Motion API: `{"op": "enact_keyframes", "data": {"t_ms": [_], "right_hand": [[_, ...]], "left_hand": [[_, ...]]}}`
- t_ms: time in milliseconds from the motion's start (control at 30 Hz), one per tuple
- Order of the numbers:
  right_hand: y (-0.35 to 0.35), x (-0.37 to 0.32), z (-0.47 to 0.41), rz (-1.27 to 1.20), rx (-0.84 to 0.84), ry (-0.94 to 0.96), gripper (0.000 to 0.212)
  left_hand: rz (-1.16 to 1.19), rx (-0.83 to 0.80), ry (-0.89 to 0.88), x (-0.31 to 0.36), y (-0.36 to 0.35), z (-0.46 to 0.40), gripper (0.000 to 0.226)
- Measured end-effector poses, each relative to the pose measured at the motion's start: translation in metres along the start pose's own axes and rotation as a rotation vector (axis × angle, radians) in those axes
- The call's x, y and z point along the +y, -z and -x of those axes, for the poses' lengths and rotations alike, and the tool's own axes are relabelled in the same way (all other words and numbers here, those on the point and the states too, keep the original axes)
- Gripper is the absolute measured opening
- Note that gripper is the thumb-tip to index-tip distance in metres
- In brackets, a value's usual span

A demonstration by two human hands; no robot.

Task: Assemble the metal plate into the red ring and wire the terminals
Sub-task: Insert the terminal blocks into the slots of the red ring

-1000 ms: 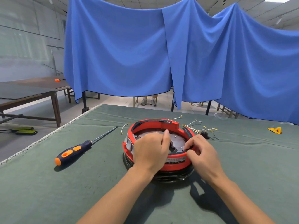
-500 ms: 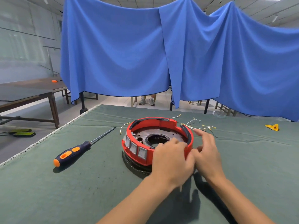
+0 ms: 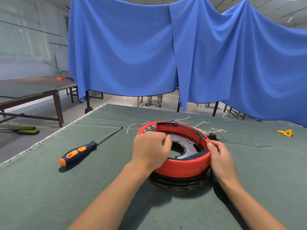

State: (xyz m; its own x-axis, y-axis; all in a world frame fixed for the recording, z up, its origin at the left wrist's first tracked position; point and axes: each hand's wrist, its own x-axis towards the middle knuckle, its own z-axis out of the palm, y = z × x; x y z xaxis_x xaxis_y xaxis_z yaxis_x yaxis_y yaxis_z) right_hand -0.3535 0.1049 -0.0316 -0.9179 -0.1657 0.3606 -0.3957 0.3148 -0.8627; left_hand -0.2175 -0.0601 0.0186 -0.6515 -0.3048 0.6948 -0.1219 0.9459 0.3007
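The red ring sits on a black base in the middle of the green table. Inside it lies the grey metal plate with a round centre hole. My left hand grips the ring's left rim, fingers curled over the edge onto the plate. My right hand pinches the ring's right rim with thumb and fingers. Thin white wires with gold terminals spread out behind the ring, beside a small black part.
A screwdriver with a black and orange handle lies left of the ring, tip pointing away. A small yellow object sits at the far right. The table's left edge runs diagonally. Blue curtains hang behind.
The ring has been turned round on its base; the grey tiles that faced front-left are now at the back left. My left hand moved from the front rim to the left rim.
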Motion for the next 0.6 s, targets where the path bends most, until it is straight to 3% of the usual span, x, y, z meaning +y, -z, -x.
{"op": "enact_keyframes", "data": {"t_ms": [133,233,333,433,500,600], "right_hand": [[-0.002,-0.002,0.000,-0.005,0.000,-0.009,0.012],[-0.002,-0.003,0.002,-0.093,-0.060,-0.026,0.024],[-0.004,-0.005,0.000,-0.172,-0.122,-0.075,0.032],[-0.007,0.005,-0.014,0.157,-0.043,-0.011,0.028],[-0.004,0.012,-0.029,0.376,0.024,-0.035,0.017],[0.003,0.024,-0.056,0.463,0.068,-0.171,0.027]], "left_hand": [[-0.004,0.100,-0.167,0.037,-0.007,0.008,0.034],[-0.036,-0.044,-0.212,0.049,-0.015,0.019,0.036],[-0.149,-0.086,-0.241,0.037,-0.019,0.016,0.042],[-0.266,-0.052,-0.245,0.030,-0.020,0.012,0.044],[-0.309,0.056,-0.236,0.030,-0.025,0.012,0.044],[-0.348,0.155,-0.231,0.027,-0.036,0.011,0.043]]}}
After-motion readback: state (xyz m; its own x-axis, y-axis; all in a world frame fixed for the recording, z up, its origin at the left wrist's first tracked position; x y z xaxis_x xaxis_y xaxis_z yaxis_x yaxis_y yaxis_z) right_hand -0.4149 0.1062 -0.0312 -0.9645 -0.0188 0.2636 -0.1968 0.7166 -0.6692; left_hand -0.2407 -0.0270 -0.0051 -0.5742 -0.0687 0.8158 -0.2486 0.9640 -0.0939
